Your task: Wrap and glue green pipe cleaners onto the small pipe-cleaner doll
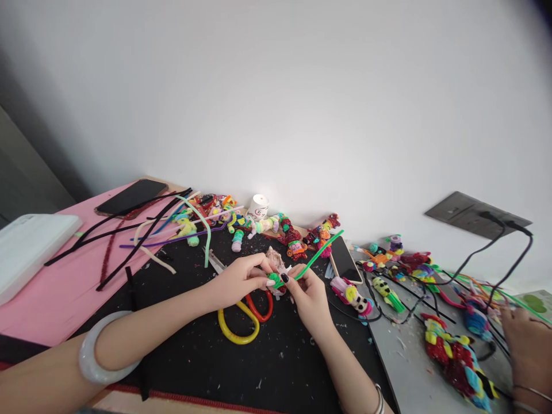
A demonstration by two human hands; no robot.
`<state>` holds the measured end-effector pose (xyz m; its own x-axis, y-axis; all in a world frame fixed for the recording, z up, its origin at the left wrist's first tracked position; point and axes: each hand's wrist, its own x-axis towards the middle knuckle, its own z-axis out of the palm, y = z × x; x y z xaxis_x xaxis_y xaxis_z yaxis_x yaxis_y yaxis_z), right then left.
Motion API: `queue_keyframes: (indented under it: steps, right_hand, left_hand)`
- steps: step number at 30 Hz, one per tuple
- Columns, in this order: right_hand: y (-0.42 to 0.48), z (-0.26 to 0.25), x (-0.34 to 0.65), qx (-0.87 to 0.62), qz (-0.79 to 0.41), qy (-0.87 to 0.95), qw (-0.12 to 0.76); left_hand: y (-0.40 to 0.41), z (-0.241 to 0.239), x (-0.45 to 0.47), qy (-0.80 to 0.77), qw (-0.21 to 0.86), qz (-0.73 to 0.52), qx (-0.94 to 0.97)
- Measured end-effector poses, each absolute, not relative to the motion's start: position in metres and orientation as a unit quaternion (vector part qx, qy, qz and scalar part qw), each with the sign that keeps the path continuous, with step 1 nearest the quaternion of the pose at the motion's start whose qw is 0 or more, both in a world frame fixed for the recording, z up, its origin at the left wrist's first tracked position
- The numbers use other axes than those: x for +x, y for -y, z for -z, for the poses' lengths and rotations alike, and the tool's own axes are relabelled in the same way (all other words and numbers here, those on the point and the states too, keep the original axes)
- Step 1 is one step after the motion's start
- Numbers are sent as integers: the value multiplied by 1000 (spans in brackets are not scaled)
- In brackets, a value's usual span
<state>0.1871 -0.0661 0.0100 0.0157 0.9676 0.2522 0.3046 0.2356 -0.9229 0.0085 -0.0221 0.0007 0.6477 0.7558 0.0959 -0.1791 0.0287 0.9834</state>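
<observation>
- since both our hands meet at the middle of the black mat [297, 368], it all comes down to the green pipe cleaner [319, 253] between them
- its loose length slants up and to the right from our fingertips, away from us, with the tip showing near the top of the phone [347, 261]
- our right hand [311, 299] is the nearer one to that loose end, thumb and finger pinched narrow on the strand
- our left hand [244, 282] has the green coil [274, 279] in a close pinch, just beside the right thumb; the coil looks joined to the strand, but fingers hide the join
- a pale crumpled bundle [276, 260] shows right behind our fingertips; can't tell if it touches them
- under the left hand lie the scissors [237, 340], loops toward us, partly covered by our fingers, so they'd be awkward to get at
- past the tip it's crowded: small fuzzy dolls [294, 237] along the wall, a paper cup [259, 206] among them
- well off to the right, another person's hand [524, 333] is by more dolls and cables, clear of ours
</observation>
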Motion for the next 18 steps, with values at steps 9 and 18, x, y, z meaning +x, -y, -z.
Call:
queue_keyframes:
  steps: [9, 18]
  right_hand:
    - [66, -4, 187, -516, -398, 581, 487]
    - [68, -7, 183, -513, -428, 547, 504]
  left_hand:
    - [22, 0, 9, -205, 655, -382, 619]
    - [23, -6, 8, -188, 636, -387, 641]
